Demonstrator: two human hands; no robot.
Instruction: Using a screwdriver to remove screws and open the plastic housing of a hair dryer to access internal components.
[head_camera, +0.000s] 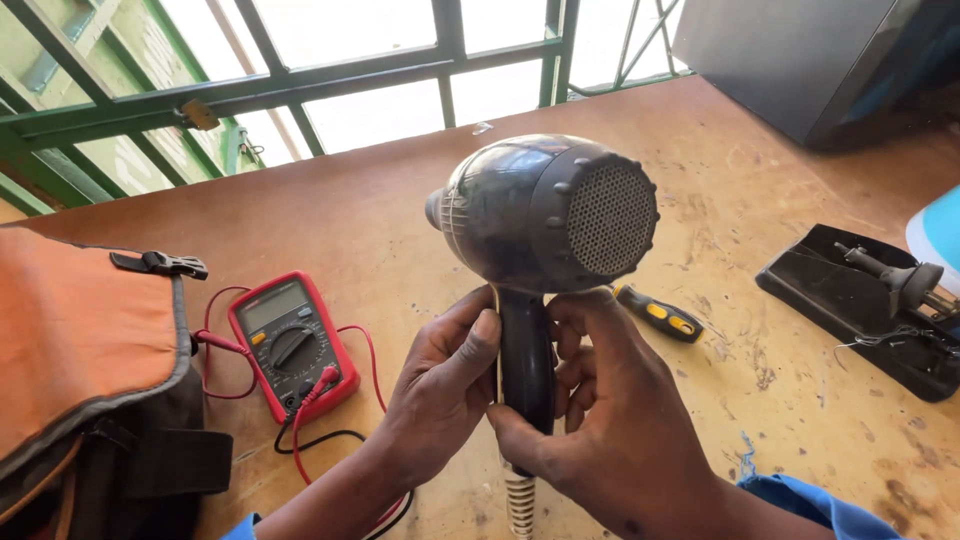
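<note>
A black hair dryer (545, 215) is held upright over a wooden table, its round mesh rear grille facing me and to the right. My left hand (440, 390) grips the left side of its handle, thumb pressed on the seam. My right hand (600, 420) wraps the handle from the right and below. A ribbed white cord sleeve (520, 500) hangs under the handle.
A red multimeter (290, 345) with red and black leads lies on the worn wooden table (780, 400). An orange and grey bag (90, 380) sits at left. A yellow-black screwdriver (660, 315) lies behind the dryer. A black tray with a soldering tool (880, 300) is at right.
</note>
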